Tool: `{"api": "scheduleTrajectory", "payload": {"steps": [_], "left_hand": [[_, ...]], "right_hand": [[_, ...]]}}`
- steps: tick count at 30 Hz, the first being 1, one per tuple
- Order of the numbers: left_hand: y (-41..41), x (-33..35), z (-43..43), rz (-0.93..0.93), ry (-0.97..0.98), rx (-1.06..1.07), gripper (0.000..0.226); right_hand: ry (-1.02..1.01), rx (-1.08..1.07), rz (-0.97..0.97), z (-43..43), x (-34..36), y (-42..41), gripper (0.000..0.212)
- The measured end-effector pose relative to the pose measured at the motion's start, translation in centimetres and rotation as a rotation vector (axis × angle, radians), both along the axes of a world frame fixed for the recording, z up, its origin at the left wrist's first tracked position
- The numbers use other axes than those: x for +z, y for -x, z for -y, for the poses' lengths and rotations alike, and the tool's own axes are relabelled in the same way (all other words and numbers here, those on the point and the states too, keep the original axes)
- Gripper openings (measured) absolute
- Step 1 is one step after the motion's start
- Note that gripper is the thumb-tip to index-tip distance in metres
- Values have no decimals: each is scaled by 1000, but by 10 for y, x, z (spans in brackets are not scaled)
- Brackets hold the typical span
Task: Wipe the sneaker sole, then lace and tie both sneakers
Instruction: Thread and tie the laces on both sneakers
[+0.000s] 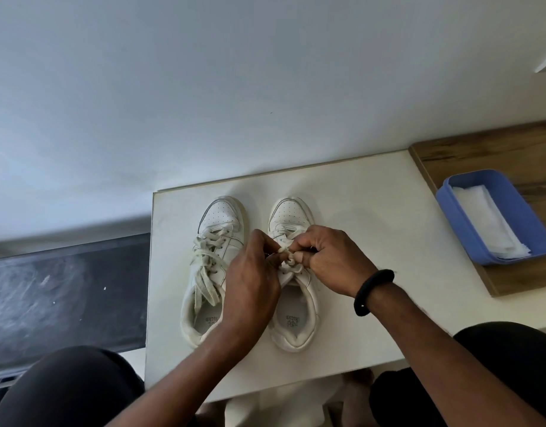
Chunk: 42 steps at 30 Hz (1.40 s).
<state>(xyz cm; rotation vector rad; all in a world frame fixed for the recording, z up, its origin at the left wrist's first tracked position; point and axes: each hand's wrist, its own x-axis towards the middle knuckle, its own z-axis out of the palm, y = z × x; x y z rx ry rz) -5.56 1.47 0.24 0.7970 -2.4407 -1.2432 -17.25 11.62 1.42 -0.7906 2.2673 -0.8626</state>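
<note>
Two white sneakers stand side by side on a white table [373, 229], toes pointing away from me. The left sneaker [214, 257] is laced, and its lace ends lie loose across the tongue and into the opening. Over the right sneaker [296, 318] both my hands meet at the top of the lacing. My left hand [251, 282] and my right hand [330, 257] each pinch part of the lace [288, 257], where a small knot shows between the fingertips. A black band sits on my right wrist.
A blue rectangular tub [518, 204] holding white wipes rests on a wooden board [487, 155] at the right. A white wall rises behind the table. A dark surface [65, 297] lies left of the table. My knees in dark clothing flank the table's near edge.
</note>
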Motion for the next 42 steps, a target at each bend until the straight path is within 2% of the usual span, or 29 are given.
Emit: {"api": "scheduleTrajectory", "payload": {"steps": [4, 10, 13, 15, 22, 25, 27, 29, 31, 33, 35, 39, 42], "left_hand": [[1, -4, 0, -21, 6, -5, 13], [2, -7, 4, -54, 81, 37, 13], [3, -4, 5, -54, 63, 18, 13], [4, -4, 8, -31, -29, 7, 13], [8, 3, 18, -12, -595, 7, 14], [9, 0, 19, -12, -715, 86, 17], [9, -1, 20, 0, -778, 134, 18], [9, -3, 20, 15, -808, 160, 18], [9, -4, 20, 17, -820, 169, 18], [8, -5, 20, 12, -825, 171, 18], [7, -5, 20, 7, -812, 168, 18], [7, -6, 19, -35, -774, 155, 20], [6, -4, 18, -56, -687, 135, 17]], "right_hand": [[-19, 33, 15, 1, 1, 2, 12], [-65, 27, 38, 0, 6, 2, 15], [-102, 21, 41, -2, 6, 3, 27], [-120, 16, 50, -4, 5, 5, 33], [-90, -21, 185, -6, 1, 11, 19], [-108, -116, 44, -6, 4, 9, 9], [-120, -186, -146, -8, 11, 7, 11], [-123, -208, -208, -10, 19, 6, 11], [-115, -183, -66, -14, 24, 0, 11], [-80, -171, 161, -16, 24, -13, 11], [-14, -240, 319, -15, 21, -24, 11], [123, -416, 503, -10, 23, -32, 20], [217, -527, 565, -5, 22, -40, 19]]}}
